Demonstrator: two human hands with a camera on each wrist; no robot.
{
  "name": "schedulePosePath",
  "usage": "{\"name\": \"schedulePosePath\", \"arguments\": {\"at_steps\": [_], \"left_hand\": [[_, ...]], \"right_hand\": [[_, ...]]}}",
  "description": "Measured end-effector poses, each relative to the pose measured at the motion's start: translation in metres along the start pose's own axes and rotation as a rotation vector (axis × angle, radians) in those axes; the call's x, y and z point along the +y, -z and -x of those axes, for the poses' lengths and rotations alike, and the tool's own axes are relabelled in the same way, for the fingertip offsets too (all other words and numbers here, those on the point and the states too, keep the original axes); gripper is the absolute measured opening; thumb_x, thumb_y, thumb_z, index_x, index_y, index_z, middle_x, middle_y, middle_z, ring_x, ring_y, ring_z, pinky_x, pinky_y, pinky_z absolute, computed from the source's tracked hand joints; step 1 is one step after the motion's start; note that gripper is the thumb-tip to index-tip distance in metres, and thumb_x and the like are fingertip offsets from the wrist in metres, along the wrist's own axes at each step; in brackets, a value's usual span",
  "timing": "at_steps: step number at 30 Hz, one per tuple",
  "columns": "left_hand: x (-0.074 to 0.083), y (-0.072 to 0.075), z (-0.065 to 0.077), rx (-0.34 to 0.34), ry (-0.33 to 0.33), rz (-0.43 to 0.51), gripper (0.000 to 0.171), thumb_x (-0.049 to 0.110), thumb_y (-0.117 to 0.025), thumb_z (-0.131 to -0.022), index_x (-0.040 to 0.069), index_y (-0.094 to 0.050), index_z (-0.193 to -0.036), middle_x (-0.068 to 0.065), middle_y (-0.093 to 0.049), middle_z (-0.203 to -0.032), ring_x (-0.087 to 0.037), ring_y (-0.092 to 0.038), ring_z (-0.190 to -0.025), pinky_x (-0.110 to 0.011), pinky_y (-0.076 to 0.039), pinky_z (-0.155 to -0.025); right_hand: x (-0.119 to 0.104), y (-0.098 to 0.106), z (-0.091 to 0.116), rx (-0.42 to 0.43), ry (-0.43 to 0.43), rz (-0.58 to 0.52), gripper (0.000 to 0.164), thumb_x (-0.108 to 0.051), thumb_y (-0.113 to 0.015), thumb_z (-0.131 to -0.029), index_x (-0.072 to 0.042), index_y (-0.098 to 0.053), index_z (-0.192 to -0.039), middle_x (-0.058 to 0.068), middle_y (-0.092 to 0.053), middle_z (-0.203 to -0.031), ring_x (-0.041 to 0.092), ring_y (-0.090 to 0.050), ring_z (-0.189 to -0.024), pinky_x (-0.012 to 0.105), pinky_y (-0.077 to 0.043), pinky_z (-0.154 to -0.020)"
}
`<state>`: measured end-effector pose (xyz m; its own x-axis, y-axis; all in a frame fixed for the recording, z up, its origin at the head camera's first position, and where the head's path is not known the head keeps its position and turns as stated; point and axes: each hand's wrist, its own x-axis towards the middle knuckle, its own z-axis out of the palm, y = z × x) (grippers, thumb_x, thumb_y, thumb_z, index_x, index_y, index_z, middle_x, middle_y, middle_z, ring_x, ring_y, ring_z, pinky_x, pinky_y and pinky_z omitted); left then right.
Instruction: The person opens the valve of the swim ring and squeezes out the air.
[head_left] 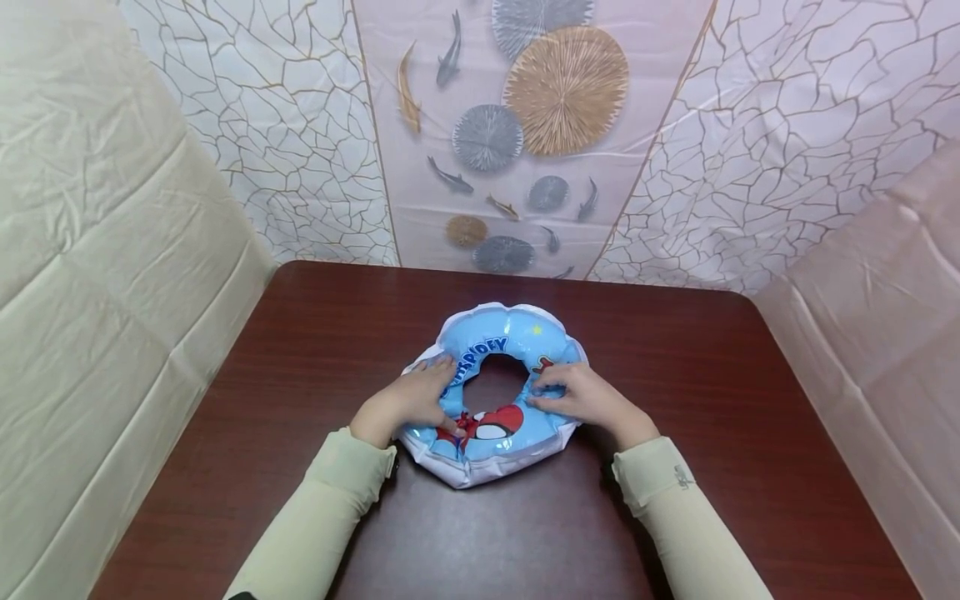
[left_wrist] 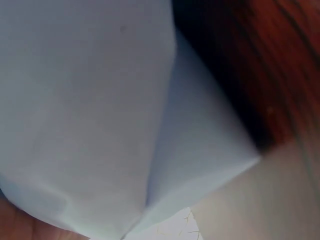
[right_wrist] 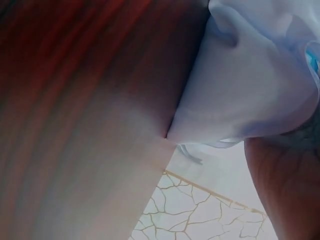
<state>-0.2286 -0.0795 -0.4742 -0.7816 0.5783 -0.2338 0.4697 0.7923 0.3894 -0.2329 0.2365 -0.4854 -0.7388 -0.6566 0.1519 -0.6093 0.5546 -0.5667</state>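
A light blue inflatable swim ring [head_left: 491, 321] with a white underside lies on the table, puffed up but creased. It carries "SPIDEY" lettering and a red cartoon figure. My left hand [head_left: 412, 398] rests on the ring's left side with its fingers spread and thumb near the red figure. On the right side, my right hand [head_left: 588, 398] touches the top with bent fingers, and a gap shows between thumb and fingers near the inner hole. The white underside [left_wrist: 85, 110] fills much of the left wrist view. A bulging white side [right_wrist: 250, 90] shows in the right wrist view.
The dark red-brown wooden table [head_left: 322, 333] has rounded far corners. A patterned cloth [head_left: 300, 125] with gold crack lines hangs behind it. Padded cream panels [head_left: 97, 250] stand along the left and right sides.
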Motion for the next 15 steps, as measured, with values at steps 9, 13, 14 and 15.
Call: {"name": "schedulePosePath", "arguments": {"at_steps": [9,13,14,15], "left_hand": [[0.0013,-0.0015,-0.004,-0.011,0.005,0.009,0.115,0.052,-0.084,-0.075,-0.007,-0.027,-0.155,-0.024,-0.02,-0.163,-0.034,-0.017,-0.152,-0.049,-0.018,-0.121],[0.0015,-0.002,-0.0045,-0.019,0.014,0.002,0.114,0.051,-0.084,-0.076,-0.007,-0.026,-0.155,-0.024,-0.019,-0.163,-0.034,-0.018,-0.152,-0.049,-0.019,-0.121],[0.0019,-0.0015,-0.0042,-0.024,0.019,0.0,0.113,0.05,-0.084,-0.076,-0.006,-0.026,-0.155,-0.024,-0.019,-0.163,-0.034,-0.017,-0.152,-0.049,-0.019,-0.121],[0.0025,-0.0009,-0.0036,-0.028,0.023,-0.003,0.112,0.051,-0.084,-0.077,-0.006,-0.027,-0.155,-0.023,-0.018,-0.164,-0.033,-0.017,-0.152,-0.049,-0.019,-0.121]], "right_hand": [[0.0016,-0.0015,-0.0042,-0.036,0.0,0.026,0.013,-0.028,-0.078,-0.09,-0.019,-0.078,-0.099,-0.015,-0.071,-0.092,0.005,-0.062,-0.088,0.035,-0.053,-0.093],[0.0015,-0.0018,-0.0054,-0.051,-0.01,0.017,0.013,-0.027,-0.078,-0.09,-0.02,-0.078,-0.1,-0.014,-0.071,-0.093,0.007,-0.062,-0.089,0.032,-0.055,-0.087],[0.0013,-0.0021,-0.0058,-0.053,-0.013,0.019,0.013,-0.027,-0.078,-0.09,-0.019,-0.078,-0.1,-0.014,-0.071,-0.094,0.008,-0.063,-0.09,0.033,-0.055,-0.087],[0.0011,-0.0024,-0.0062,-0.054,-0.014,0.019,0.013,-0.027,-0.078,-0.09,-0.019,-0.078,-0.1,-0.013,-0.071,-0.094,0.01,-0.064,-0.093,0.034,-0.055,-0.089]]}}
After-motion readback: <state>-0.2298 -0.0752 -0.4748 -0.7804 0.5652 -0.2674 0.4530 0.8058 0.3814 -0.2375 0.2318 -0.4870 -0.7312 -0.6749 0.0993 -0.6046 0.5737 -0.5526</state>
